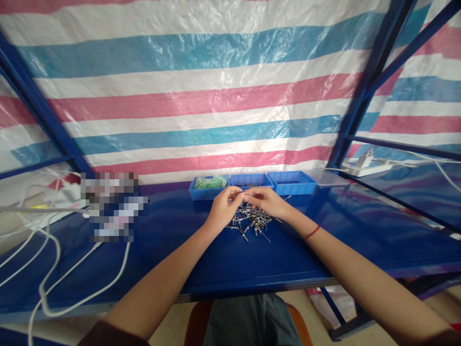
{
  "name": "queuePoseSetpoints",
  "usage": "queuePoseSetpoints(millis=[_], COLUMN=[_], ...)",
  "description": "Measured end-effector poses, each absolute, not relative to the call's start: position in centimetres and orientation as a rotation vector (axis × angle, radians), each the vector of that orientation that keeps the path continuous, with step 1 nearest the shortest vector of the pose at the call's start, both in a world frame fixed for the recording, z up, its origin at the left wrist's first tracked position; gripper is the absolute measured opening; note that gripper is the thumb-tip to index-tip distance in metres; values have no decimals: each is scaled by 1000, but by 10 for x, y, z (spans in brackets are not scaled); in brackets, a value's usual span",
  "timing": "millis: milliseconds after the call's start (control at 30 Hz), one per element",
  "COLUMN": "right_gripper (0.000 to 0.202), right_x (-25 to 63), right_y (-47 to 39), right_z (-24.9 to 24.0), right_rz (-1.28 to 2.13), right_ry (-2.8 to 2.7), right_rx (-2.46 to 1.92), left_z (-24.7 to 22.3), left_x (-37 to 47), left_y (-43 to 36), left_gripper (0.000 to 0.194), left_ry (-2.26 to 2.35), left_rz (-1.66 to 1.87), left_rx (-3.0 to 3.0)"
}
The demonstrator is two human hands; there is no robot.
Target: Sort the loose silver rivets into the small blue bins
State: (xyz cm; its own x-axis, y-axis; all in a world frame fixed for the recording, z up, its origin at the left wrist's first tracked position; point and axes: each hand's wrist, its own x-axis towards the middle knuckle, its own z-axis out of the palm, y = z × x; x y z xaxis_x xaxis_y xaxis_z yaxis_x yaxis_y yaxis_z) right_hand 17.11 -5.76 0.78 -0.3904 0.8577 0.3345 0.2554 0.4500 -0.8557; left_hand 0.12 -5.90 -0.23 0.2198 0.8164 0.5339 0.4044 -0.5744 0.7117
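Observation:
Both hands meet above a loose pile of blind rivets (257,221) on the blue table. My left hand (226,204) has its thumb and fingers pinched together, tips turned inward. My right hand (266,199) is likewise pinched, its fingertips touching or almost touching those of the left. Whatever lies between the fingertips is too small to make out. Just behind the hands stand three blue bins: the left bin (201,193) holds a green item in clear plastic, the middle bin (268,179) has some rivets, and the right bin (297,187) shows a bare floor.
A clear plastic lid or tray (333,179) lies right of the bins. White cables (57,259) loop across the table's left side, beside a blurred-out patch. A white power strip (370,166) sits at the right. Blue metal posts (351,115) frame a striped sheet (216,105).

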Motion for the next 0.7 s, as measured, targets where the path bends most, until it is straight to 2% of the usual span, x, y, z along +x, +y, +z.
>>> queuePoseSetpoints(millis=[233,433,700], right_gripper=[33,31,32], right_x=[168,171,172], right_y=[-63,-60,-55], right_z=[13,13,11], right_rz=[1062,1002,880], right_ry=[-1809,-1661,-1680], right_rx=[-948,-954,-939], left_z=[0,0,-8], left_x=[2,2,-4], left_y=[-61,-59,-52], left_gripper=[14,15,19], left_ry=[1091,1104,1144], left_rz=[1416,1448,1240], left_rx=[2019,2005,2301])
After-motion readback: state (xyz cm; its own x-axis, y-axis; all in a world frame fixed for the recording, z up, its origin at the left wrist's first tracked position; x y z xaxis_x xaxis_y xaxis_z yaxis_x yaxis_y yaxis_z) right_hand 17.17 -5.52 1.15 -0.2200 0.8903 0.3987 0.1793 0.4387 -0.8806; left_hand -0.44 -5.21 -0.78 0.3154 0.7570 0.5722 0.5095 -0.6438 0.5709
